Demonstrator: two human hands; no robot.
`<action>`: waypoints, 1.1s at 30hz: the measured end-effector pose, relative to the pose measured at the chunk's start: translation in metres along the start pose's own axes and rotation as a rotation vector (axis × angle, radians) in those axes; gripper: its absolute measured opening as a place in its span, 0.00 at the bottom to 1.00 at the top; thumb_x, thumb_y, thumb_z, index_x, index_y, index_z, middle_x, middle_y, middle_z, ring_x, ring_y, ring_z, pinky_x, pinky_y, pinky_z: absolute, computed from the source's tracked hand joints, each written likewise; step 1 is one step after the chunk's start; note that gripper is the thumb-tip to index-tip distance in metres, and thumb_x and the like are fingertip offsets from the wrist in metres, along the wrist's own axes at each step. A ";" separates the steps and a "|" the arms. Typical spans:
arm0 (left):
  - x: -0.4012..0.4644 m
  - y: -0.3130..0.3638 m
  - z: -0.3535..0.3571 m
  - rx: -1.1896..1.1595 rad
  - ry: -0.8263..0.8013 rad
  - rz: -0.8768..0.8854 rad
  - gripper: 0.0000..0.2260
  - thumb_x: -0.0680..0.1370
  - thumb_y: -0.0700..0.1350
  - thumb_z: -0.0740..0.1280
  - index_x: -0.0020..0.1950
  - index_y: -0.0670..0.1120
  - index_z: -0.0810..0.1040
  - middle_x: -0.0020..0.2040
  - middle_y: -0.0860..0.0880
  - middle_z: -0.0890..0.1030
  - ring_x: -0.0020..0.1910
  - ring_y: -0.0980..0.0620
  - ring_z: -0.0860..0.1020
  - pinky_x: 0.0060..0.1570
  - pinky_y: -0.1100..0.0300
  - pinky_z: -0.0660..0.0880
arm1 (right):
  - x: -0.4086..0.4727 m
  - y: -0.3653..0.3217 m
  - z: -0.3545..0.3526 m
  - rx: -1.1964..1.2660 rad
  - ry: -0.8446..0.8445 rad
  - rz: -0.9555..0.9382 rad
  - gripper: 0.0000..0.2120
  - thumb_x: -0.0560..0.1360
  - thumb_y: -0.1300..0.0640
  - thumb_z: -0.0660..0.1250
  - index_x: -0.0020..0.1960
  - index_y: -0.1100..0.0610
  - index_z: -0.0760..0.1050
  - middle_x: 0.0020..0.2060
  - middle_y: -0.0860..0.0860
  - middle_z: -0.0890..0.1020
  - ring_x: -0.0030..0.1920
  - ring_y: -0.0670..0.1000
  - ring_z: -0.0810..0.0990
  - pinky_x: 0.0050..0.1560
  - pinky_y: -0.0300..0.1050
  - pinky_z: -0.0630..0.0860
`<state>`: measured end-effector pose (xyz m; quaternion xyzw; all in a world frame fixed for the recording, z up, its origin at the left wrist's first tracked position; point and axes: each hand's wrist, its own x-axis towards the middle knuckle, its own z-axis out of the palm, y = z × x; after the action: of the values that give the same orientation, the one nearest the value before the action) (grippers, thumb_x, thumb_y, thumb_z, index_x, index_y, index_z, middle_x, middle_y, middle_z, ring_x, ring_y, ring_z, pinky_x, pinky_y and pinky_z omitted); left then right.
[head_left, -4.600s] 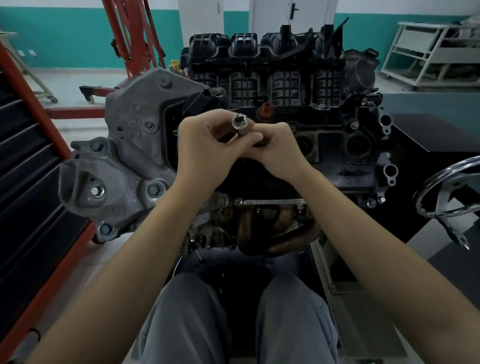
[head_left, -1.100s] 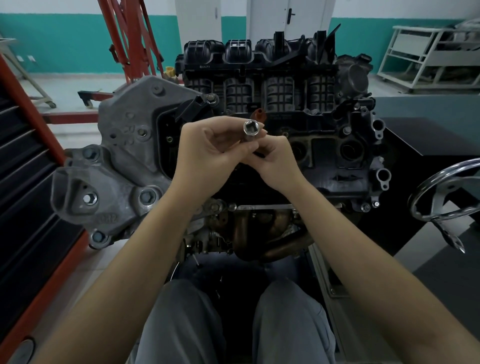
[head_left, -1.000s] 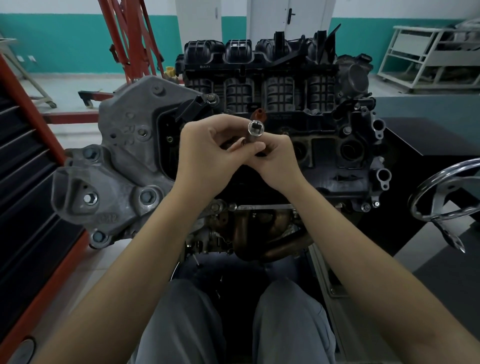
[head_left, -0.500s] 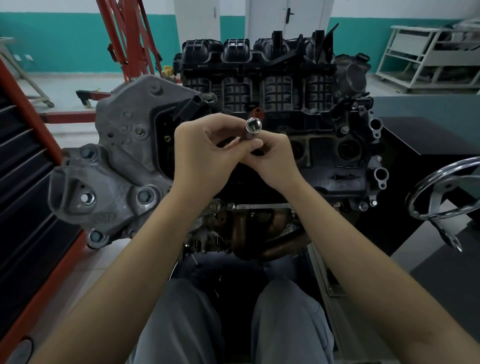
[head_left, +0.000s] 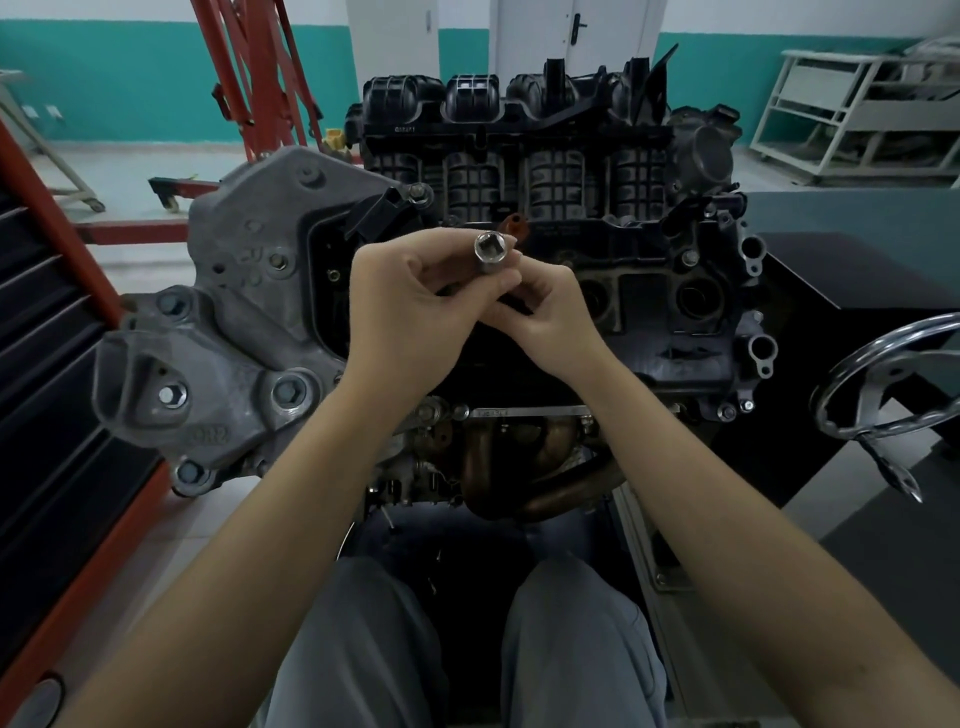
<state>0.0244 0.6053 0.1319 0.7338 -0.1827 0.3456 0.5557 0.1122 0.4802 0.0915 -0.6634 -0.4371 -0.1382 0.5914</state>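
Still gripping the short chrome steel socket (head_left: 488, 253) with both hands: left hand (head_left: 410, 312) pinching its barrel, right hand (head_left: 553, 317) curled round its lower end. Held up in front of the dark grey car engine (head_left: 649, 291), hollow end facing the camera. Hardly shifted from half a second ago, grip unchanged.

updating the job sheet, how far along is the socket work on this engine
Done: the socket is picked up, open end facing the camera. In hand: the left hand and right hand both pinch it in front of the engine; what dark part sits under it is unclear. Left: it is on no fastener yet, and the bolts on the grey bracket are still seated.
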 end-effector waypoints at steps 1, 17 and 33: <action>0.000 0.000 -0.001 -0.039 -0.039 -0.004 0.13 0.70 0.32 0.74 0.52 0.43 0.81 0.45 0.49 0.84 0.47 0.53 0.84 0.50 0.59 0.79 | 0.000 -0.001 0.000 0.006 0.003 -0.009 0.16 0.72 0.71 0.69 0.58 0.61 0.75 0.46 0.46 0.83 0.50 0.43 0.82 0.52 0.38 0.77; 0.000 -0.002 -0.005 -0.057 -0.089 -0.011 0.13 0.70 0.31 0.74 0.53 0.40 0.81 0.47 0.44 0.84 0.49 0.49 0.84 0.53 0.53 0.80 | -0.001 0.003 0.003 0.001 0.068 0.053 0.12 0.71 0.72 0.71 0.52 0.61 0.80 0.42 0.48 0.84 0.46 0.45 0.83 0.49 0.39 0.77; 0.001 -0.002 -0.004 0.060 -0.004 0.017 0.11 0.66 0.37 0.79 0.46 0.44 0.82 0.42 0.48 0.84 0.44 0.54 0.84 0.48 0.56 0.80 | 0.000 0.003 0.000 0.004 0.036 0.027 0.08 0.71 0.69 0.72 0.50 0.65 0.80 0.45 0.60 0.84 0.47 0.57 0.83 0.52 0.53 0.80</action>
<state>0.0257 0.6094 0.1320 0.7490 -0.1797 0.3544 0.5302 0.1147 0.4807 0.0897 -0.6653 -0.4179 -0.1412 0.6023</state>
